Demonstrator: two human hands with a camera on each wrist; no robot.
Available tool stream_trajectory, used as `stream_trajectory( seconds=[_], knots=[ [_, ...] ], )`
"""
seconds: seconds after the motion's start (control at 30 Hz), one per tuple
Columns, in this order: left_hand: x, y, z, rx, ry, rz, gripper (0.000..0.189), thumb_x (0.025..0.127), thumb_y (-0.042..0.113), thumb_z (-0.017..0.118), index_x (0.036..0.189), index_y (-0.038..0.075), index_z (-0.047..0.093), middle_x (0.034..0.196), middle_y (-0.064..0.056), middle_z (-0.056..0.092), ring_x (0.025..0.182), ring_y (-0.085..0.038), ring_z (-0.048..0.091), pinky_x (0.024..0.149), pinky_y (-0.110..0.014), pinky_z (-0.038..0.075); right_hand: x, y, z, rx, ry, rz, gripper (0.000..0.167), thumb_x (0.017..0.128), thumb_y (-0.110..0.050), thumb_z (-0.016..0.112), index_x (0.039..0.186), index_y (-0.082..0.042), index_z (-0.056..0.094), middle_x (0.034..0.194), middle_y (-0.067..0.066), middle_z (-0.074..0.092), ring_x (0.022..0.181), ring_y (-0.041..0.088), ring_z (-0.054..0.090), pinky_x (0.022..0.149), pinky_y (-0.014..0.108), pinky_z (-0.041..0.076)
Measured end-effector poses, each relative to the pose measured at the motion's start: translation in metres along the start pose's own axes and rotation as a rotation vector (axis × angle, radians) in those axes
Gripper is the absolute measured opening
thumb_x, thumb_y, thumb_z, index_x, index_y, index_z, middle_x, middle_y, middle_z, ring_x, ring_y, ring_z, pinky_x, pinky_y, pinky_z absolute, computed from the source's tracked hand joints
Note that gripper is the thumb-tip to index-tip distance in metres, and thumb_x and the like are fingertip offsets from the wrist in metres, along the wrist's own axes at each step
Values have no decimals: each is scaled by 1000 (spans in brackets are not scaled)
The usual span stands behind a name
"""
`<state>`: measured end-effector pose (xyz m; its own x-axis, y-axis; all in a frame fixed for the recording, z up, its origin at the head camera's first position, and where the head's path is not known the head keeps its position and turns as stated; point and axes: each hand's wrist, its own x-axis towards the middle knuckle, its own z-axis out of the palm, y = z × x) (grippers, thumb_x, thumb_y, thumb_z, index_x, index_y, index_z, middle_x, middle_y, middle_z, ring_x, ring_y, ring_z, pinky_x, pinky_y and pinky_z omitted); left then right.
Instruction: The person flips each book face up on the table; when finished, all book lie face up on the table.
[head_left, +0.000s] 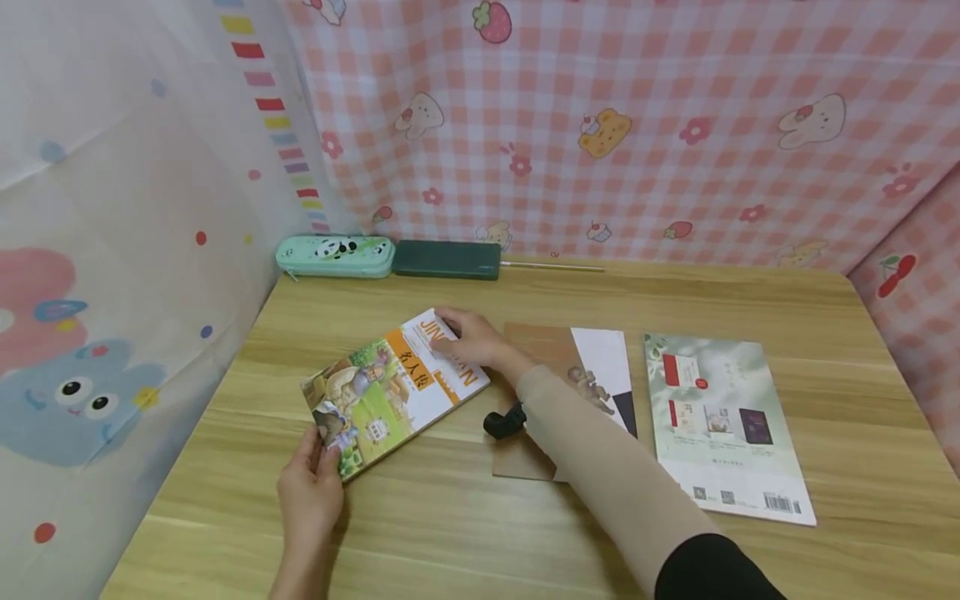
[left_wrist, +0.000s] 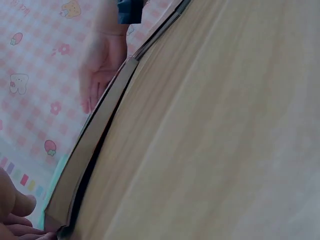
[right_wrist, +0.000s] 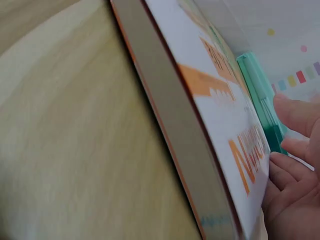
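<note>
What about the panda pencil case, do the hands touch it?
No, the left hand and right hand touch the 名人传 book instead.

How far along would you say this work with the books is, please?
Seemingly done: the brown-and-white book and the pale green book lie side by side on the desk. In hand: the left hand and right hand are at opposite ends of the illustrated book. Probably left: straightening that book, since it is angled against the other two, and letting go of it.
</note>
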<state>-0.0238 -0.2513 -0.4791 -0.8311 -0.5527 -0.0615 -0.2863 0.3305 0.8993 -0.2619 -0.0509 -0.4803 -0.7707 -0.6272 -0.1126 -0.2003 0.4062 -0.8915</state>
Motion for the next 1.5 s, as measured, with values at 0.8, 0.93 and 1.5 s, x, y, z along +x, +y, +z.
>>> stream_trajectory(
  seconds=[0.8, 0.93, 1.5],
  knots=[
    [69, 2, -28, 120, -23, 273, 33, 100, 8, 62, 131, -5, 63, 131, -21, 64, 121, -33, 59, 101, -22, 49, -50, 8, -33, -122, 3, -71, 65, 94, -19, 74, 147, 6, 45, 139, 23, 58, 130, 32, 55, 111, 38, 45],
    [81, 1, -28, 112, -55, 181, 37, 103, 14, 60, 137, 0, 60, 136, -18, 62, 121, -26, 58, 95, -13, 46, -57, 11, -33, -109, -3, -74, 65, 94, -19, 74, 147, 5, 46, 135, 21, 61, 127, 31, 57, 110, 38, 46],
    [105, -6, -28, 161, -74, 107, 39, 104, 20, 57, 136, -1, 61, 130, -20, 65, 102, -3, 56, 87, -7, 43, -70, 23, -27, -125, -65, -164, 62, 81, -11, 87, 134, 2, 59, 130, 16, 65, 121, 26, 62, 106, 32, 49]
  ],
)
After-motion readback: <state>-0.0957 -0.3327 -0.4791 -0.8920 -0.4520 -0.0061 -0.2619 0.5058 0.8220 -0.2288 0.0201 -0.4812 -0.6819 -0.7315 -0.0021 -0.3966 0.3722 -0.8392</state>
